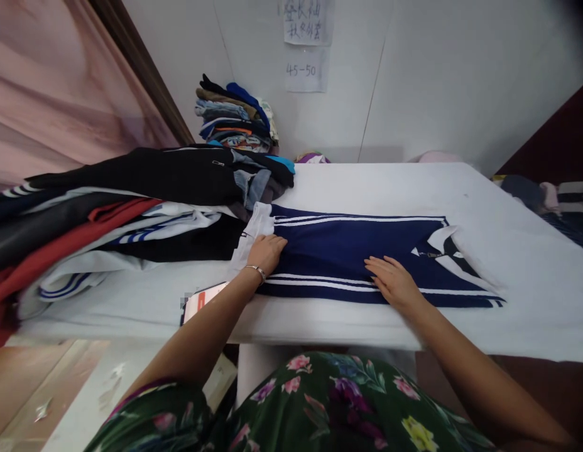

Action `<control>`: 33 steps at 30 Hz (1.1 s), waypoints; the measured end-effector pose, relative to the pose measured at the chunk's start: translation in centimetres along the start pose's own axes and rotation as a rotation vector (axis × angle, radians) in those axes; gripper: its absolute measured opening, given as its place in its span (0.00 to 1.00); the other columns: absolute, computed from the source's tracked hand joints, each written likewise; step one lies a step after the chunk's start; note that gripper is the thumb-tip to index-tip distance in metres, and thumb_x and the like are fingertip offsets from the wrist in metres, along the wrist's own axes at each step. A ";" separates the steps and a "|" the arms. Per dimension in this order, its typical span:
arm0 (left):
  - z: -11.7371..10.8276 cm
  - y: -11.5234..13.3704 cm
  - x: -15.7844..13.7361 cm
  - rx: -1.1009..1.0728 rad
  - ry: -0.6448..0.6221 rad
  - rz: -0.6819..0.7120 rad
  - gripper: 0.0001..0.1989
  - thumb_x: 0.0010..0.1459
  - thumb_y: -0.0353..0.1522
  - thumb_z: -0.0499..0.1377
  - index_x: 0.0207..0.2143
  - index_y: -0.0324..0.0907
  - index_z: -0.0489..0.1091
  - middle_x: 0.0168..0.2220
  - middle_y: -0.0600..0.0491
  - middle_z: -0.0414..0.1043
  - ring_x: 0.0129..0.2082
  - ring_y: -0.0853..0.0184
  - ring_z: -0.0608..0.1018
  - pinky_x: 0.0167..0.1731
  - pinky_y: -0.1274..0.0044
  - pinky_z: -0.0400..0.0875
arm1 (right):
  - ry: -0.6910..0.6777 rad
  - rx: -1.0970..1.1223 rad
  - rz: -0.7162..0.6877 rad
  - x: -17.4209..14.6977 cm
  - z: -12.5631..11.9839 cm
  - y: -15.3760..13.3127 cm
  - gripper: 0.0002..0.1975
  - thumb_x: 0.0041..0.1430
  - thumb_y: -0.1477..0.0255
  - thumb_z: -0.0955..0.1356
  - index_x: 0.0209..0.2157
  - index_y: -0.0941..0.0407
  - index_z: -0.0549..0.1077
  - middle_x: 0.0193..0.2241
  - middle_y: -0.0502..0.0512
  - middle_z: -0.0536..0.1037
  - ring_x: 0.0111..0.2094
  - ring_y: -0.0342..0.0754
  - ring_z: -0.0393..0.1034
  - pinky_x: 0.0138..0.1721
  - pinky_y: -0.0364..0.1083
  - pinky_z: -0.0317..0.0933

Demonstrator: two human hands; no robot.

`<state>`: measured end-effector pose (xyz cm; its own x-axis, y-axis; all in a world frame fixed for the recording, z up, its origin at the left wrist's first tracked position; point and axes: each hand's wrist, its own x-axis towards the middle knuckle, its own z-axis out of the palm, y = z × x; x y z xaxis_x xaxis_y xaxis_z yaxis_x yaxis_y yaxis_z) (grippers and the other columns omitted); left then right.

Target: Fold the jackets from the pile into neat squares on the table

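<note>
A navy blue garment (329, 248) with white stripes along its edges lies flat on the white-covered table (367, 188). It has a white and black collar (449, 242) with a short zip at the right end, and white cloth (254, 229) shows at its left end. My left hand (267, 252) rests on the left end, where the navy meets the white, its fingers stretched out. Over the lower middle of the garment lies my right hand (390, 279), palm down with the fingers extended. Neither hand grips the fabric.
Loose black, red and white clothes (178, 179) are heaped on the table's left. Behind them rises a stack of folded clothes (235, 119). A phone (201, 301) lies by my left forearm. More clothes (555, 194) are at the far right. Handwritten papers (305, 69) hang on the wall.
</note>
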<state>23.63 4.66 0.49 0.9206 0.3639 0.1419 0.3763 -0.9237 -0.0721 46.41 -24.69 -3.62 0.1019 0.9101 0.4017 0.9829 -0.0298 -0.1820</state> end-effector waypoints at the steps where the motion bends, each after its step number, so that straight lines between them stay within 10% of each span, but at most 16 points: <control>1: 0.1 -0.1 -0.1 0.007 0.000 0.005 0.17 0.57 0.23 0.48 0.43 0.42 0.72 0.45 0.47 0.76 0.46 0.60 0.74 0.44 0.66 0.62 | 0.007 0.003 0.001 -0.2 0.0 0.0 0.16 0.64 0.75 0.59 0.48 0.56 0.73 0.50 0.58 0.75 0.54 0.51 0.67 0.56 0.58 0.57; 33: -1.2 -2.4 -1.7 -0.001 -0.043 0.021 0.20 0.55 0.27 0.50 0.48 0.42 0.73 0.54 0.47 0.70 0.57 0.56 0.67 0.53 0.63 0.61 | -0.074 0.030 0.177 -2.1 0.1 -2.5 0.19 0.65 0.72 0.58 0.55 0.51 0.69 0.56 0.57 0.69 0.61 0.55 0.57 0.60 0.66 0.47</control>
<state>21.06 6.13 1.59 0.9318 0.3495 0.0977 0.3569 -0.9313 -0.0732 43.69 -26.49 -4.05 0.2601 0.9197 0.2942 0.9454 -0.1805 -0.2714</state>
